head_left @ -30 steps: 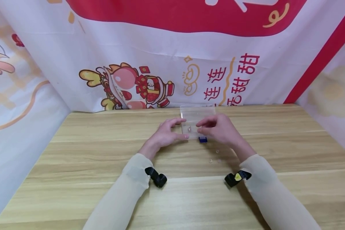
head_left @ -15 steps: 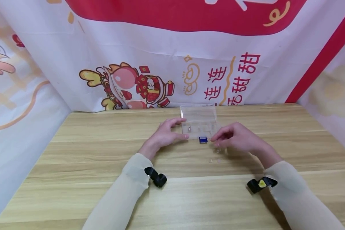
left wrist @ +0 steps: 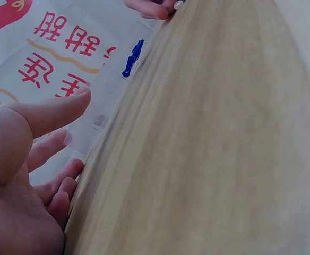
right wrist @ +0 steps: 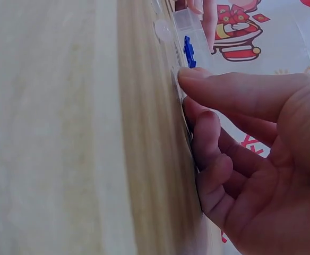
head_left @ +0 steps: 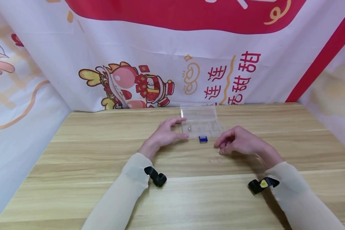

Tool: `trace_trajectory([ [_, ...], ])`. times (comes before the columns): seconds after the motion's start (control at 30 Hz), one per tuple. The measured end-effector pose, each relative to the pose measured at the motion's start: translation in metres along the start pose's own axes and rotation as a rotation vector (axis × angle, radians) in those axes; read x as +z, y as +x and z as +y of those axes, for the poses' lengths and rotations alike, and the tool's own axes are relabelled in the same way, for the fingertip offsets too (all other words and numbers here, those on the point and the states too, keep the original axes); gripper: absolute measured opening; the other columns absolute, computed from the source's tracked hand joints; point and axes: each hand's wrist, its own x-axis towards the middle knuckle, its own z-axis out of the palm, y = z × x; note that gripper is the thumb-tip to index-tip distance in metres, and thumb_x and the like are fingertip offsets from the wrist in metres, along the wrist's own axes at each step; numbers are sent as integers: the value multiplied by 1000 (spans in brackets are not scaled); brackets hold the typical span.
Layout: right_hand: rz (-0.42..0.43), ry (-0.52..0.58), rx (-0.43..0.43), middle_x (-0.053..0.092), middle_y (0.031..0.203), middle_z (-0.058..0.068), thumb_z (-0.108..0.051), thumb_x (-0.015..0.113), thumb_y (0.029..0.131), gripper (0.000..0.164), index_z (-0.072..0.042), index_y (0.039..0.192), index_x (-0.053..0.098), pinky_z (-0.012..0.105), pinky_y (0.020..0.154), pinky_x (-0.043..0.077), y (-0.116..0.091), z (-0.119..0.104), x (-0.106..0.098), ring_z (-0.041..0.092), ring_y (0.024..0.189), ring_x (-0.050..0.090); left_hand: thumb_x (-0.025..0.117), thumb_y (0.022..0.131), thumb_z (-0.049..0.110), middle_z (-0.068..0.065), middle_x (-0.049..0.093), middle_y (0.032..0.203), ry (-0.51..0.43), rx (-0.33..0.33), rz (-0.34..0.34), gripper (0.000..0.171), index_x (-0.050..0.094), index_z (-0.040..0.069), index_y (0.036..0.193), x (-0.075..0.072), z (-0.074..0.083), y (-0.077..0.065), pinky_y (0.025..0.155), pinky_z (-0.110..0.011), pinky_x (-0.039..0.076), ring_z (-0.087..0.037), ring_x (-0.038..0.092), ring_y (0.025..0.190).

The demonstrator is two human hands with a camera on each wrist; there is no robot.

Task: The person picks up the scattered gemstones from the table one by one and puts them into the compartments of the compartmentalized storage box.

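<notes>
- The right hand (head_left: pixel 241 140) was over the see-through plastic box with little rooms (head_left: pixel 195 135) a second ago. Now it is down at the pale wooden table (head_left: pixel 172 204), in front of the box on the right.
- So the work seems to be at the loose pieces now, not in the box.
- Its fingers are bent, with thumb and first finger at a tiny clear piece (head_left: pixel 218 151). I can't tell if they pinch it.
- One see-through bit (head_left: pixel 210 160) and one pale pink bit (head_left: pixel 219 161) lie nearer the person.
- The left hand (head_left: pixel 165 133) stays by the box's left side, its thumb and first finger stretched out, not clenched.
- The box's clear lid (head_left: pixel 199 112) is up. A dark blue plastic part (head_left: pixel 203 139) is at its front.
- Red Chinese writing on the white cloth (head_left: pixel 161 41) says 连 twice and 甜 twice. Another sign is cut off by the table. I can read no label on the box.
</notes>
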Motion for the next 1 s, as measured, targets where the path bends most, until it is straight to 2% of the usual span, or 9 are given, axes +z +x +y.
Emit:
trace_trajectory([
  [0.3, 8, -34, 39, 73, 92, 5, -10, 86, 87, 15, -10, 102, 83, 25, 74, 51, 1, 0, 1, 20, 86, 60, 88, 87, 32, -1, 42, 165, 6, 12, -8, 72, 57, 39, 151, 1, 1, 2, 129, -60, 27, -30, 36, 154],
  [0.8, -16, -55, -22, 73, 99, 7, -14, 81, 93, 11, -11, 104, 80, 27, 78, 52, -1, -2, -2, 21, 91, 59, 87, 87, 33, -2, 41, 166, 4, -2, -6, 70, 57, 39, 150, -1, -1, 1, 129, -60, 27, -29, 35, 154],
  [1.0, 27, -42, -38, 73, 102, 8, -16, 81, 94, 12, -11, 104, 79, 27, 77, 52, -6, 1, -14, 23, 92, 59, 88, 87, 33, -1, 41, 165, 2, 0, -5, 69, 58, 40, 149, 0, -1, 1, 129, -60, 27, -29, 34, 153],
])
